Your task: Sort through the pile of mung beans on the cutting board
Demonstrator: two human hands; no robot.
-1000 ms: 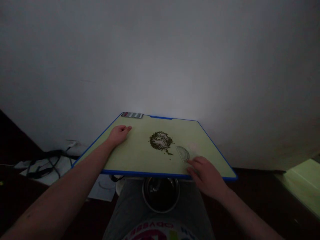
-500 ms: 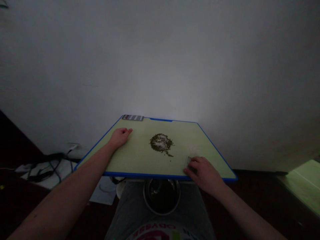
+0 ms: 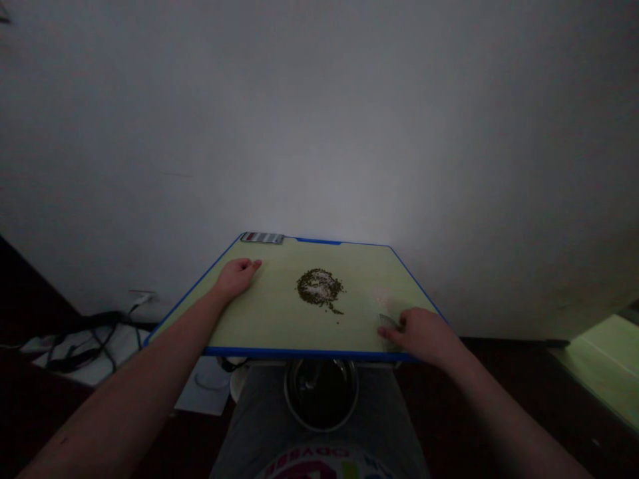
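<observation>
My left hand (image 3: 236, 276) rests on the left part of a pale green board (image 3: 279, 326) with a blue edge. Its fingers are curled in and nothing shows in them. Near the board's front right, my right hand (image 3: 424, 334) pinches a small, thin, greyish see-through piece (image 3: 387, 322), perhaps plastic; its exact kind is unclear. Between the hands lies a loose pile of small dark green-brown grains (image 3: 310, 295), with white grains (image 3: 322, 287) over its middle. A faint whitish patch (image 3: 382, 297) shows on the board beyond the right hand.
A phone (image 3: 262, 237) lies at the board's far left corner against the wall. Below the front edge, a round metal bowl (image 3: 322, 427) with something dark inside sits at my lap. Cables (image 3: 102, 342) are at the left; a pale green surface (image 3: 606, 362) is at the right.
My right hand has shifted slightly right and turned, with the thin piece now tilted in its pinch. The left hand and the grain pile stay as they were.
</observation>
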